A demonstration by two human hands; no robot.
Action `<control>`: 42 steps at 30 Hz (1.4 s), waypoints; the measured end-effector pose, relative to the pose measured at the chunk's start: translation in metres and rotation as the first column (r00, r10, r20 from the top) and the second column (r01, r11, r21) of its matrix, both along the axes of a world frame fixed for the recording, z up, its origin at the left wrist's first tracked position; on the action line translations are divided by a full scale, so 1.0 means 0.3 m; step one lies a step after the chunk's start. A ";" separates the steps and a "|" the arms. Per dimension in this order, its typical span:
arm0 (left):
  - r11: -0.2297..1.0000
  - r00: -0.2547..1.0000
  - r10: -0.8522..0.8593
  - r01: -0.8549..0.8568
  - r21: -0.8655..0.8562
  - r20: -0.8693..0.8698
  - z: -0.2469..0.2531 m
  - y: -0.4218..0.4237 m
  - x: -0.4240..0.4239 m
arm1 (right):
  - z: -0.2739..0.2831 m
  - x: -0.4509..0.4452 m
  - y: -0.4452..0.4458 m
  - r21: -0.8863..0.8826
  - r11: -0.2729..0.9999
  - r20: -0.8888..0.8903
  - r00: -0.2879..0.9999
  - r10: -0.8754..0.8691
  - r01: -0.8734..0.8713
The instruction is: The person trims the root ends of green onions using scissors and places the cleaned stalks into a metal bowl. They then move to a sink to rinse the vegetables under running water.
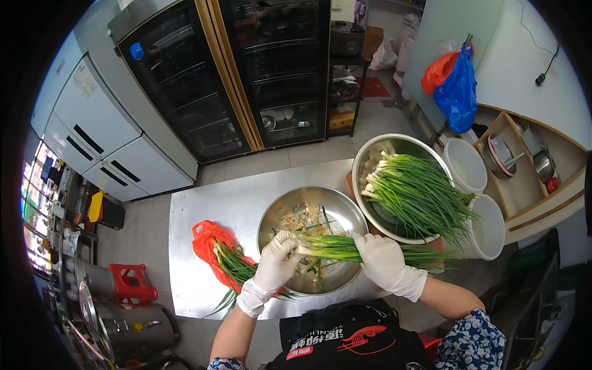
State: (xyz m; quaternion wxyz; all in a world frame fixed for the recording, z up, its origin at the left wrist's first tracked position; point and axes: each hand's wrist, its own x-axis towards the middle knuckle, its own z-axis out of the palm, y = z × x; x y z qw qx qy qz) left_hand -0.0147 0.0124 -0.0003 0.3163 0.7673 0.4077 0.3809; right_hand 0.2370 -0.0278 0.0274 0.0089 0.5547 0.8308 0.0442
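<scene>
Both my hands wear white gloves. A bunch of green onions stretches across a steel bowl. My left hand grips its pale root end, while my right hand is closed around the green stalks. Root trimmings and peeled skins lie in the bowl below. To the right, a larger steel basin holds a big pile of green onions, white bulbs towards the left. At the left, more green onions lie on an open red plastic bag.
Everything stands on a stainless steel table. White plastic buckets stand beyond its right end, near wooden shelving. Glass-door cabinets and a white refrigerator line the far side. A red stool and a steel pot are at left.
</scene>
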 end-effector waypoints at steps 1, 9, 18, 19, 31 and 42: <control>0.997 1.000 0.008 -0.006 -0.072 0.028 0.003 0.000 0.000 | -0.009 0.007 0.001 -0.069 0.998 -0.098 0.995 -0.010 0.003; 0.690 0.866 0.364 -0.003 -0.724 0.343 -0.004 0.019 0.014 | 0.007 0.011 0.025 -0.564 0.824 -0.322 0.909 -0.265 0.040; 0.911 0.922 0.386 -0.376 0.171 -0.028 -0.085 0.051 0.026 | -0.014 -0.003 0.049 -0.702 0.712 -0.353 0.870 -0.345 -0.003; 0.902 0.918 0.397 -0.388 0.192 -0.010 -0.081 0.065 0.011 | -0.025 0.008 0.047 -0.709 0.706 -0.373 0.854 -0.363 -0.010; 0.982 0.973 0.138 -0.159 -0.106 -0.187 -0.045 0.089 -0.017 | -0.031 0.049 0.030 -0.680 0.731 -0.332 0.868 -0.370 0.051; 0.919 0.949 0.274 -0.211 -0.333 0.156 -0.058 0.077 -0.048 | -0.068 0.044 -0.011 -0.482 0.868 -0.353 0.880 -0.319 0.121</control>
